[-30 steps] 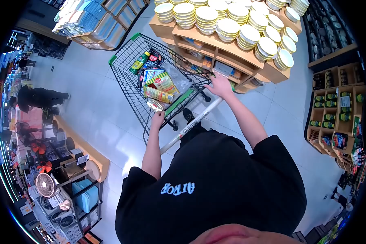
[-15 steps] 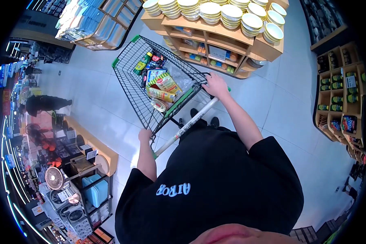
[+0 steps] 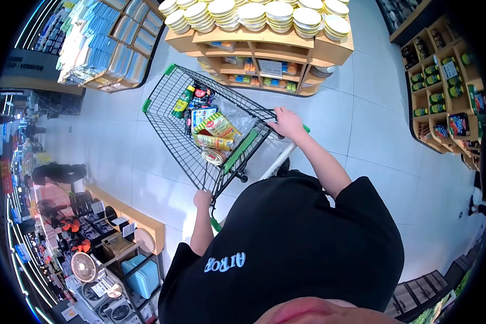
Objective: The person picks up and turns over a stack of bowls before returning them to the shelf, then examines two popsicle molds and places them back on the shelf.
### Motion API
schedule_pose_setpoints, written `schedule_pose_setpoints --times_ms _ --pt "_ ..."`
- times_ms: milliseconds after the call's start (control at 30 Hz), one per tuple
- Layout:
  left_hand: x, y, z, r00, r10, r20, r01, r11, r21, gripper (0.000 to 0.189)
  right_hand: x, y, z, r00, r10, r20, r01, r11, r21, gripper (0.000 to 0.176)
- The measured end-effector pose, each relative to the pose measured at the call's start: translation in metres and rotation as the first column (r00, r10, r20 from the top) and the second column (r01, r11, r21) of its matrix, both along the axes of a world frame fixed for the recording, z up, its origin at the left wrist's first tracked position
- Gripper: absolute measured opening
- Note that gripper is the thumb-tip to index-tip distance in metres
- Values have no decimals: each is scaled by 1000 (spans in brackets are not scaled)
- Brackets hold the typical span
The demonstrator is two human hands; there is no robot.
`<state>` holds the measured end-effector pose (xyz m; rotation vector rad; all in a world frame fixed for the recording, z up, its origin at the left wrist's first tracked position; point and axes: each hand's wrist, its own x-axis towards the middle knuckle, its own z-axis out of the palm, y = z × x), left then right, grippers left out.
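A black wire shopping cart (image 3: 170, 127) with green corner caps is in front of my body, turned toward the upper left. My right hand (image 3: 288, 123) is closed on its frame beside the right end of the push bar (image 3: 279, 161). At the near left corner my left hand (image 3: 202, 198) is wrapped round the frame, its fingers partly hidden. In the basket lie a green bottle with a yellow cap (image 3: 183, 101), a yellow and green striped pack (image 3: 220, 126), a yellow pack (image 3: 215, 142), a round-ended pack (image 3: 213, 156) and clear plastic (image 3: 242, 114). My shirt covers much of the push bar.
Ahead stands a wooden display (image 3: 254, 43) with stacked yellow-rimmed bowls (image 3: 264, 12). Folded textiles (image 3: 92, 51) are piled at upper left. Fans (image 3: 85, 267) and a light blue case (image 3: 141, 276) stand at lower left. Wooden shelves with jars (image 3: 437, 97) line the right. A person in dark clothes (image 3: 59, 174) is at far left.
The view has turned, so the bowl display sits further left and the left-hand shelf lower. My body is closer to the push bar, which my shirt now covers more. Both hands keep their hold.
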<state>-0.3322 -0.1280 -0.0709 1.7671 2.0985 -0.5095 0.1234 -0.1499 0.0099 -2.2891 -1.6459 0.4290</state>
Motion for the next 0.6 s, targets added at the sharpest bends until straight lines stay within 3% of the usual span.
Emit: schedule_pose_setpoints --times_ms 67,200,267,333,367,400,467,600 --pt "-12 -5 -9 999 7 39 -9 999 36 41 -5 10 2 997 -43 -66 37 994 -100 56" --pt "-14 -2 -6 997 50 56 -51 999 16 38 -11 60 8 990 110 87 -69 922 -382 63" --pt "-14 -2 -2 992 99 77 -100 995 9 36 -24 68 -4 996 28 85 -10 979 -202 65" --pt "-20 -4 2 985 135 107 -139 990 38 33 -33 71 -55 996 64 69 -65 998 22 67" --pt "-21 -5 5 982 149 118 -156 986 57 32 -31 73 -101 997 64 53 -62 998 -24 68" --pt "-24 -3 -4 978 171 116 -177 983 43 31 -46 60 -64 978 153 143 -98 938 -333 75" --pt "-33 -4 -13 976 188 112 -194 980 50 29 -42 60 -105 955 170 241 -106 960 -261 82" --pt "-36 -1 -10 982 155 110 -163 984 65 31 -52 56 -72 953 228 198 -148 924 -354 94"
